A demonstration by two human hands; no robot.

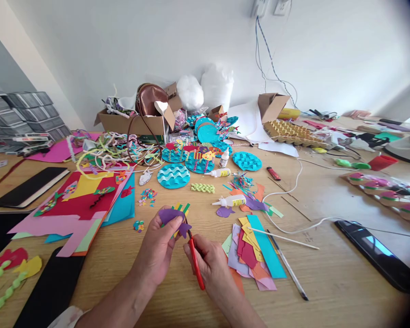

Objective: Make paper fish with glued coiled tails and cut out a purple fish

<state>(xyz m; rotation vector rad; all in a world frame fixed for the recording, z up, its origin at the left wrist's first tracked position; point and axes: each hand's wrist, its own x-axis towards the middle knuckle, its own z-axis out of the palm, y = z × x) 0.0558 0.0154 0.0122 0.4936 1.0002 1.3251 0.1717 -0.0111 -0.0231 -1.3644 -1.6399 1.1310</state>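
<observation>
At the middle front, my left hand (160, 250) pinches a purple paper fish shape (171, 216) between thumb and fingers. Green and yellow paper strips (180, 208) stick out from behind the purple paper. My right hand (208, 262) is closed around red-handled scissors (195, 262), whose blades reach the right end of the purple paper. Most of the blades is hidden by the paper. Just to the right of my right hand lies a pile of coloured paper scraps (248, 248). Another purple paper fish (224, 212) lies beside a glue bottle (231, 201).
Blue discs (173, 176) and more glue bottles (218, 172) lie beyond my hands. Coloured sheets (89, 196) spread at the left. A box (130, 125) holds a brown bag. A white cable (294, 187), a pen (289, 269) and a phone (376, 255) are at the right.
</observation>
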